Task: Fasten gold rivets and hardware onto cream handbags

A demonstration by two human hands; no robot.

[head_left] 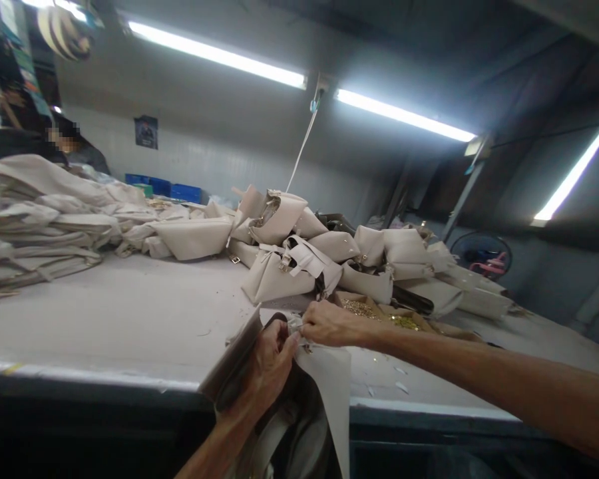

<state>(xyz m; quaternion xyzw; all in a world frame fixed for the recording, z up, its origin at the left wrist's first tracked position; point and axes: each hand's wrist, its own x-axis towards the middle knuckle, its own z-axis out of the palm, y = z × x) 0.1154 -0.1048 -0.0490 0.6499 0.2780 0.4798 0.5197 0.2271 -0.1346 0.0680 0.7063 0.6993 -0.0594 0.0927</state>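
A cream handbag (329, 379) with a dark lining hangs open over the front edge of the worktable. My left hand (271, 352) reaches over its opening, fingers curled round the upper edge. Close beside it, my right hand (324, 324) is closed in a pinch at the same edge, by a small crumpled whitish piece (294, 324). What exactly sits between the right fingertips is too small to make out. A bit of gold-coloured metal (307, 348) shows just below the hands.
Finished-looking cream bags (279, 276) are heaped behind my hands. Shallow boxes of gold-coloured metal parts (359, 308) stand to the right on the worktable (130, 319). Flat bag pieces (44, 233) pile up at left. A person (80, 150) works at the far left; a fan (482, 256) stands right.
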